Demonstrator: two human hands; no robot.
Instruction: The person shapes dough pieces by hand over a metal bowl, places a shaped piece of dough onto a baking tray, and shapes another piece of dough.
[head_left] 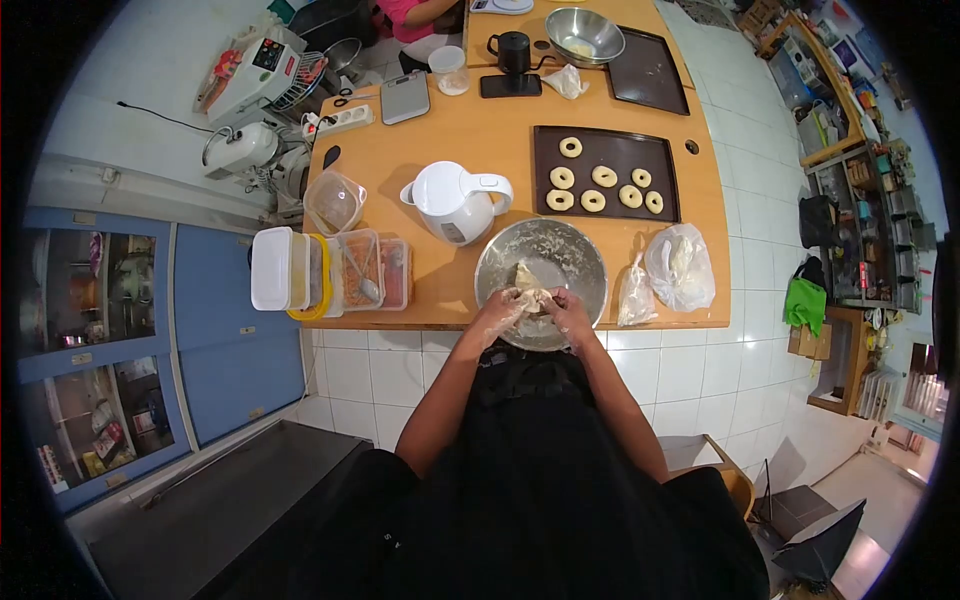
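Over a large metal mixing bowl [585,255] at the table's front edge, both my hands are closed on a lump of sticky dough [534,297]. My left hand [503,309] grips its left side, and dough clings to the fingers. Pinching the right side is my right hand [567,313], its fingertips partly hidden by the dough. A piece of dough [524,274] sticks up just beyond the fingers. Flour and dough smears coat the bowl's inner wall.
Behind the bowl is a dark baking tray [655,160] with several dough rings [604,177]. A white kettle [450,200] and plastic tubs [283,270] stand to the left. Plastic bags [682,265] lie right. A person's pink sleeve [408,18] shows at the far side.
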